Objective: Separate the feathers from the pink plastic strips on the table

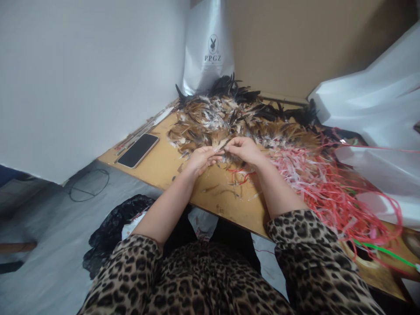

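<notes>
Both hands meet over the near side of a large heap of brown, white and black feathers [210,111]. Between the fingers and thumb of my left hand [204,159] are the pale base ends of a small light-brown feather [220,144]. My right hand [243,149] pinches at the same feather from the right, thumb and forefinger close together. How many feathers are held is too small to tell. Beside my right wrist spreads a tangle of red and pink plastic ribbon strips [315,188]. Loose feather bits lie on the wooden table [216,201] below the hands.
A smartphone [138,150] lies at the table's left edge, near thin sticks [131,139]. A white printed bag [210,48] stands behind the heap; more white plastic [377,100] is at right. A black plastic bag [111,232] sits on the floor at left.
</notes>
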A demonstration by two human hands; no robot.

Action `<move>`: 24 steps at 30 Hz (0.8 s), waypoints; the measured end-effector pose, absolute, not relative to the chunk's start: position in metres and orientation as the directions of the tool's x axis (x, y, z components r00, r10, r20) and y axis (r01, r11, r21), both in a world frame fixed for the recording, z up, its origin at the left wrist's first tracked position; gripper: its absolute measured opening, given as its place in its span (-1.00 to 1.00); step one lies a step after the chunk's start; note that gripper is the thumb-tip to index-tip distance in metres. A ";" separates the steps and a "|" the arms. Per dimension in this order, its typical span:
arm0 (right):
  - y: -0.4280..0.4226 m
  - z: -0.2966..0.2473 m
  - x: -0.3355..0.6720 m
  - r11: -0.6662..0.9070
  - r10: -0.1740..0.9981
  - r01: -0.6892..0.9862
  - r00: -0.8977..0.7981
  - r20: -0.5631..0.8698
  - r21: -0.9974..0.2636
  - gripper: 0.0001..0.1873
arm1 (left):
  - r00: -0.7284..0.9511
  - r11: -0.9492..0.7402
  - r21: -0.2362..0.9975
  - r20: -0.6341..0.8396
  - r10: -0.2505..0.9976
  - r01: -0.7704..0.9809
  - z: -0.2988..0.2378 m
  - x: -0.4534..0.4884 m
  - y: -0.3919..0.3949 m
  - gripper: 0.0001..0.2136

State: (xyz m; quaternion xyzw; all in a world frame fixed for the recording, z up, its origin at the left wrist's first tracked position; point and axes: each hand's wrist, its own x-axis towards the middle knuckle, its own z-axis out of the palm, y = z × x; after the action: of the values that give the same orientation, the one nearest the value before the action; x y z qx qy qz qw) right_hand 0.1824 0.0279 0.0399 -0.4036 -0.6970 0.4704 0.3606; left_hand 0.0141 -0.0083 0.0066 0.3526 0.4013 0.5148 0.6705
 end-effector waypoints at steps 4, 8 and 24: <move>0.030 0.038 0.182 0.253 0.906 0.248 -0.400 0.139 -0.935 -0.76 | 0.189 0.236 0.894 -0.175 0.966 -0.381 0.006 0.015 -0.009 -0.86; 0.030 0.037 0.179 0.221 0.923 0.221 -0.361 0.131 -0.950 -0.76 | 0.158 0.231 0.886 -0.182 0.971 -0.402 0.007 0.016 -0.008 -0.91; 0.021 0.042 0.164 0.391 0.918 0.297 -0.191 0.347 -0.871 -0.84 | -0.062 0.082 0.948 -0.106 0.992 -0.308 0.009 0.022 -0.007 -0.91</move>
State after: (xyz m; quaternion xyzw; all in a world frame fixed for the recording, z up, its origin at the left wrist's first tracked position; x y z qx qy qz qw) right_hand 0.1635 0.0211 0.0419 -0.4375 -0.6945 0.3363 0.4617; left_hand 0.0220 -0.0071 0.0092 0.3725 0.4592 0.5658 0.5747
